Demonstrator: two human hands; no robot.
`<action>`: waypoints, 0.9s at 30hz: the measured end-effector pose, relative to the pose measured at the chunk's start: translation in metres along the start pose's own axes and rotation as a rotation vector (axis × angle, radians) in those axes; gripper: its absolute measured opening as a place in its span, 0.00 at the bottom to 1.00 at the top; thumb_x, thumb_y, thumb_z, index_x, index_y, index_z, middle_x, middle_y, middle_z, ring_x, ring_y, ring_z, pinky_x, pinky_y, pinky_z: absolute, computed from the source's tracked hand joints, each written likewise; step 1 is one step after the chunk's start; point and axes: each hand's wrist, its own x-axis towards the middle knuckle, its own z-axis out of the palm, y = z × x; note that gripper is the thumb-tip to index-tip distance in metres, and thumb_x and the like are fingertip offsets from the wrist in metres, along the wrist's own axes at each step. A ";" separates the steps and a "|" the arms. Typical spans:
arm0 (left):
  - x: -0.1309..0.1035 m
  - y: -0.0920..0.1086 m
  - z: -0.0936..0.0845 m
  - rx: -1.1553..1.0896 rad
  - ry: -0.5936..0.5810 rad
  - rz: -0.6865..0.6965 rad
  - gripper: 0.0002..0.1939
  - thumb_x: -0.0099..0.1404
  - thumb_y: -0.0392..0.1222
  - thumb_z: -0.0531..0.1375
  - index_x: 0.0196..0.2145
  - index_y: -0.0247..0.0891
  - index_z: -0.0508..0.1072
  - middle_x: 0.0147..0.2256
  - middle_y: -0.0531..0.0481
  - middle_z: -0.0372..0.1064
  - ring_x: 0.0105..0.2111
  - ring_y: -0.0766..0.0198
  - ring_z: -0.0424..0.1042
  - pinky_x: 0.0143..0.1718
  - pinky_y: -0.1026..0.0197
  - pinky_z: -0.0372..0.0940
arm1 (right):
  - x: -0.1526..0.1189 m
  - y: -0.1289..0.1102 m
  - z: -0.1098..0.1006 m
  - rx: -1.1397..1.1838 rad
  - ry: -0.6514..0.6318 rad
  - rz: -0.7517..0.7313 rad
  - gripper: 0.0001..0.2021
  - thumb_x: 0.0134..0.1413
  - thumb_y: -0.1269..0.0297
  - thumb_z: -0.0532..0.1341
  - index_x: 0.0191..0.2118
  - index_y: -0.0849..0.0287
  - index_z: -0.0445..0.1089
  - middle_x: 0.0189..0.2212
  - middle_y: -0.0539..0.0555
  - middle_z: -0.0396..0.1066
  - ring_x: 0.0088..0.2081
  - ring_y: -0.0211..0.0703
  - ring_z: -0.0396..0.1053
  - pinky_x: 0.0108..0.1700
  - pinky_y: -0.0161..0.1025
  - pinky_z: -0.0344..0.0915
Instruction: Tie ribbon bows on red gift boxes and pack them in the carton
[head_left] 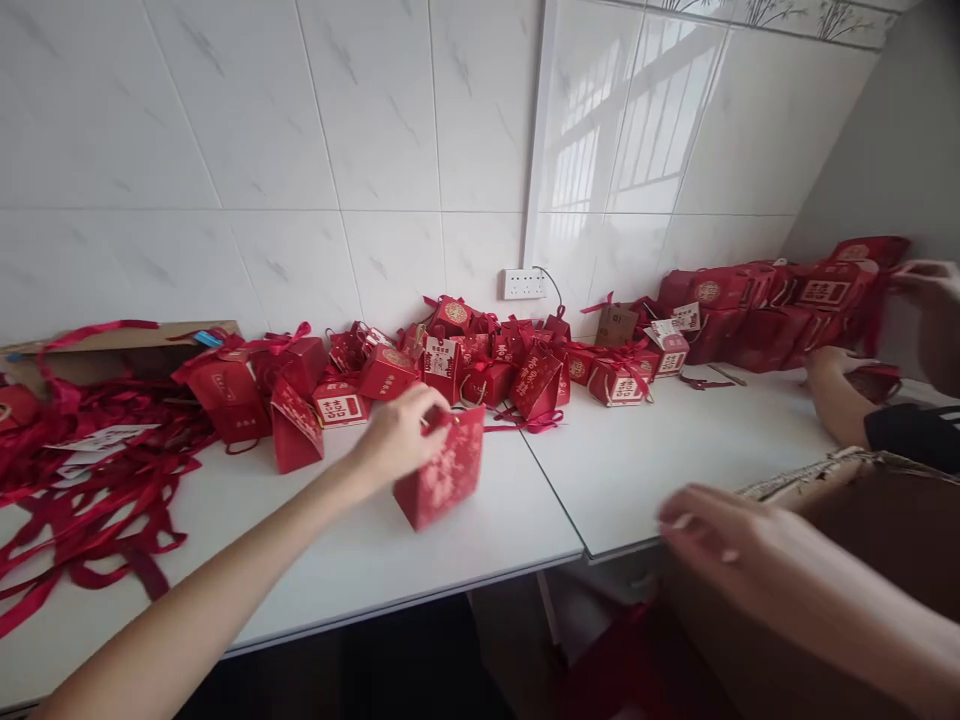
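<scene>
My left hand [401, 435] pinches the top of a red patterned box [442, 475], which has a tapered shape and looks slightly blurred over the white table [510, 520]. My right hand [720, 535] is out to the right, beyond the table's front edge and beside an open cardboard box [847, 470]. Its fingers are curled and smeared by motion, and whether they hold anything is hard to make out. Behind the held box stands a row of small red gift boxes [487, 380] with ribbons.
Loose red ribbons [142, 480] lie at the left in front of a flattish cardboard box [127, 345]. Larger red boxes [772, 320] are stacked at the back right. Another person's hands [836, 375] work there. A socket strip [523, 284] is on the tiled wall.
</scene>
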 end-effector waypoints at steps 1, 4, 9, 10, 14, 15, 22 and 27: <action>-0.004 0.020 0.011 0.002 -0.046 0.049 0.06 0.57 0.35 0.53 0.34 0.37 0.67 0.34 0.49 0.70 0.27 0.66 0.69 0.30 0.64 0.64 | 0.007 -0.008 0.007 0.048 -0.135 -0.015 0.08 0.56 0.58 0.54 0.35 0.53 0.68 0.28 0.50 0.73 0.25 0.40 0.72 0.27 0.35 0.68; -0.013 0.072 0.034 -0.030 -0.158 0.057 0.08 0.59 0.34 0.51 0.37 0.38 0.65 0.29 0.52 0.70 0.24 0.65 0.69 0.28 0.63 0.63 | 0.022 -0.035 0.035 0.168 -0.285 -0.048 0.29 0.51 0.50 0.58 0.55 0.61 0.55 0.46 0.62 0.67 0.41 0.51 0.72 0.39 0.44 0.70; -0.001 0.110 0.041 -0.248 -0.319 -0.097 0.05 0.58 0.43 0.57 0.32 0.40 0.65 0.25 0.55 0.72 0.24 0.64 0.70 0.24 0.65 0.61 | 0.034 -0.053 0.059 0.412 -0.209 -0.028 0.24 0.49 0.60 0.59 0.51 0.62 0.55 0.44 0.61 0.65 0.39 0.48 0.69 0.37 0.43 0.69; 0.004 0.110 0.040 -0.256 -0.331 -0.091 0.06 0.58 0.44 0.58 0.31 0.40 0.66 0.25 0.54 0.72 0.24 0.64 0.71 0.24 0.65 0.60 | 0.035 -0.051 0.059 0.461 -0.192 -0.009 0.18 0.49 0.64 0.57 0.47 0.61 0.57 0.39 0.58 0.67 0.35 0.45 0.69 0.35 0.42 0.67; 0.021 0.093 0.040 -0.139 -0.255 -0.073 0.12 0.57 0.50 0.58 0.25 0.39 0.67 0.24 0.52 0.70 0.24 0.63 0.69 0.25 0.63 0.59 | 0.040 -0.028 0.044 0.651 -0.273 0.021 0.04 0.51 0.68 0.54 0.35 0.60 0.62 0.28 0.50 0.68 0.29 0.39 0.65 0.33 0.37 0.64; 0.024 0.089 0.041 -0.126 -0.239 -0.090 0.14 0.57 0.52 0.58 0.25 0.38 0.67 0.25 0.51 0.70 0.25 0.62 0.69 0.25 0.62 0.60 | 0.041 -0.022 0.040 0.710 -0.305 0.022 0.04 0.52 0.66 0.55 0.34 0.60 0.62 0.28 0.50 0.68 0.30 0.38 0.65 0.33 0.37 0.63; 0.030 0.085 0.046 -0.640 -0.477 -0.049 0.15 0.56 0.52 0.61 0.33 0.38 0.75 0.48 0.46 0.69 0.48 0.55 0.69 0.48 0.55 0.63 | 0.038 -0.003 0.038 0.977 -0.341 0.083 0.10 0.52 0.60 0.59 0.36 0.61 0.62 0.30 0.50 0.68 0.31 0.39 0.67 0.33 0.36 0.64; 0.022 0.093 0.059 -0.737 -0.440 0.002 0.22 0.62 0.41 0.56 0.55 0.40 0.65 0.53 0.45 0.66 0.47 0.59 0.70 0.49 0.57 0.65 | 0.036 -0.009 0.047 0.907 -0.017 0.102 0.14 0.52 0.59 0.59 0.42 0.57 0.57 0.34 0.51 0.69 0.36 0.41 0.68 0.39 0.40 0.67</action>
